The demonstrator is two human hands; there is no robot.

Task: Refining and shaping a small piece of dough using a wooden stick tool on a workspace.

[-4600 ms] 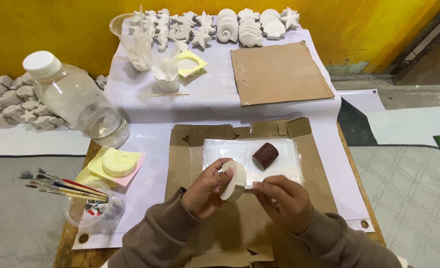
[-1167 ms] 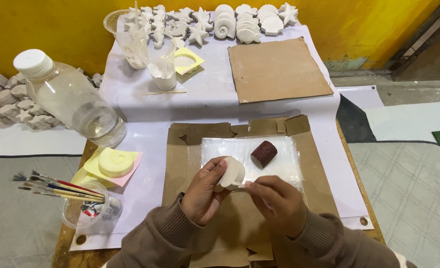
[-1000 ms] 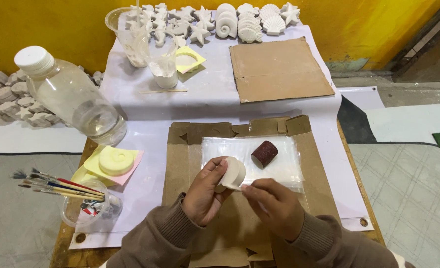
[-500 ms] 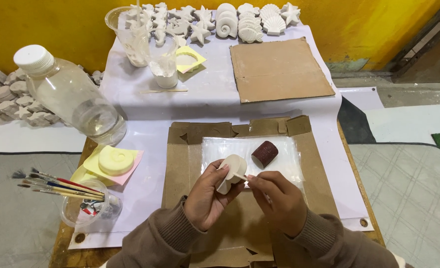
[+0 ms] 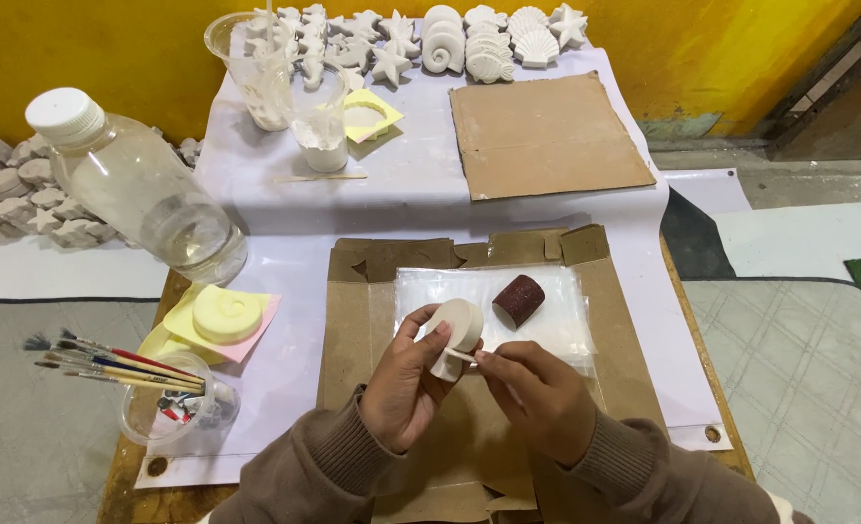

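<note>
White plaster shell [image 5: 458,325] in left hand [image 5: 401,383] grip, right hand [image 5: 537,398] pinching thin tool [image 5: 460,355], clear bottle [image 5: 139,189] upper left

White plaster snail-shell cast [image 5: 455,330]
Unpainted, matte, spiral face tilted upward, held above the flattened cardboard sheet [image 5: 353,320], near its middle

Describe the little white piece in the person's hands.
The piece is a small off-white cast, plaster by the look, rounded like a snail shell with a stubby base. The left hand grips it from below, tilted, over the cardboard. The right hand holds a thin stick against its lower edge. It looks unpainted.
</note>
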